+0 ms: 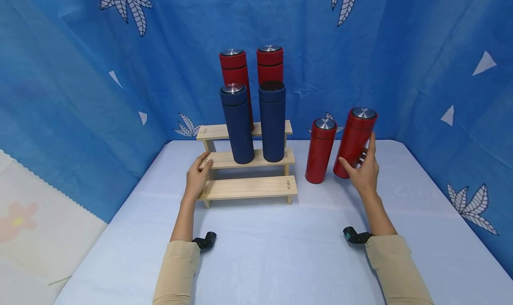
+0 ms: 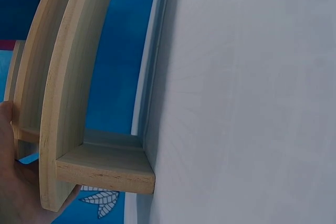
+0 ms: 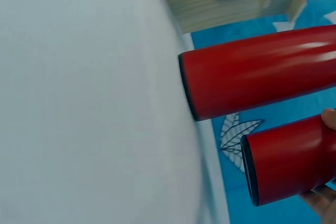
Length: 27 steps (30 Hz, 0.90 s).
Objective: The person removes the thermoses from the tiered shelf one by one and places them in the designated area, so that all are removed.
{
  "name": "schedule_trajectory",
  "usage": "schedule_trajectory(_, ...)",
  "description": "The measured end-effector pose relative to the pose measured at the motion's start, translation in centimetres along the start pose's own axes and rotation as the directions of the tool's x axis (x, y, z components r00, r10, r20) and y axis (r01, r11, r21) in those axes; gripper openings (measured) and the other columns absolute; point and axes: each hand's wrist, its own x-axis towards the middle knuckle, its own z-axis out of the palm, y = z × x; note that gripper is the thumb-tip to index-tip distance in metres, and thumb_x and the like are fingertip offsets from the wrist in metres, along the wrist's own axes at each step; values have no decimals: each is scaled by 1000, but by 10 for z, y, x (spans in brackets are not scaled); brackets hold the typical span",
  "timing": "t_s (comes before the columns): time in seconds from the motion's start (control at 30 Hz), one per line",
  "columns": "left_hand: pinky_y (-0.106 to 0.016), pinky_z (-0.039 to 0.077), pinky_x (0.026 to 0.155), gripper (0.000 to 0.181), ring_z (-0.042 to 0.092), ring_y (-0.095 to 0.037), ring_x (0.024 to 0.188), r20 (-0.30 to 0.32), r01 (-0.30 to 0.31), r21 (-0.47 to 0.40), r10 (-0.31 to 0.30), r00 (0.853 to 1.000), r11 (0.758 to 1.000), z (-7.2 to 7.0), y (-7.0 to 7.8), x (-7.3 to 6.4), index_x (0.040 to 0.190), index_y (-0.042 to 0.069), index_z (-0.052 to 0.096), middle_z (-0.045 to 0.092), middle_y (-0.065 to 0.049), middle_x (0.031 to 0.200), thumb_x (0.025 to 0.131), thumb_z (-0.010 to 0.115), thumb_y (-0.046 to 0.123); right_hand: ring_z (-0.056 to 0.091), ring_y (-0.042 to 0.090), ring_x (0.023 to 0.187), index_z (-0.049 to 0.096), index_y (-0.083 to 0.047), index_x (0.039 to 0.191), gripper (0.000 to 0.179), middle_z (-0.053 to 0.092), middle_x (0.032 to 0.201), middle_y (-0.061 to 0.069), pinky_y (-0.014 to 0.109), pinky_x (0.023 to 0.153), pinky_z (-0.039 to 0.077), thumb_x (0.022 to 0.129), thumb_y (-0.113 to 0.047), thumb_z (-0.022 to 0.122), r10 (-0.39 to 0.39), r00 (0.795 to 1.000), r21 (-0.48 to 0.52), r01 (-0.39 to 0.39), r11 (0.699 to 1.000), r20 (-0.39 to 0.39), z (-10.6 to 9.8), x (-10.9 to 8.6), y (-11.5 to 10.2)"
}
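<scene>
A three-tier wooden display stand (image 1: 248, 188) is on the white table. My left hand (image 1: 196, 178) grips its left end by the middle tier, thumb and fingers around the board. Two dark blue thermos flasks (image 1: 237, 124) stand upright on that middle tier. Behind them, two red flasks (image 1: 270, 67) rise from the top tier. My right hand (image 1: 364, 171) holds another red thermos flask (image 1: 354, 140), slightly tilted, around its lower body. In the right wrist view a gap shows between this flask's base (image 3: 251, 171) and the table. Just left of it a second red flask (image 1: 320, 151) stands on the table.
The white-covered table (image 1: 276, 251) reaches back to a blue curtain (image 1: 192, 38) with leaf prints, which also hangs along both sides. A pale floral cloth (image 1: 36, 233) lies at the lower left. Black camera mounts (image 1: 354, 236) are on both wrists.
</scene>
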Motion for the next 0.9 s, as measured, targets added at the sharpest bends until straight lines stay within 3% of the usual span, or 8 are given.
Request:
schedule_trajectory(0.4, -48, 43, 84, 57, 51, -31, 108, -13, -4, 18, 4, 1000, 1000, 1, -1, 0, 139, 24, 43, 38, -3, 143, 91, 45, 55, 48, 36, 112, 6, -33, 149, 106, 43, 133, 18, 57, 82, 44, 74, -13, 78, -8, 999, -5, 8, 1000, 34, 4, -12, 27)
schedule_trajectory(0.9, -48, 43, 86, 58, 50, -30, 112, -14, 8, 12, -8, 1000, 1000, 1, -2, 0, 139, 24, 43, 37, -1, 143, 90, 44, 56, 48, 34, 113, 7, -31, 149, 106, 44, 132, 19, 58, 82, 44, 72, -14, 79, -17, 1000, -19, 18, 1000, 13, 5, -17, 32)
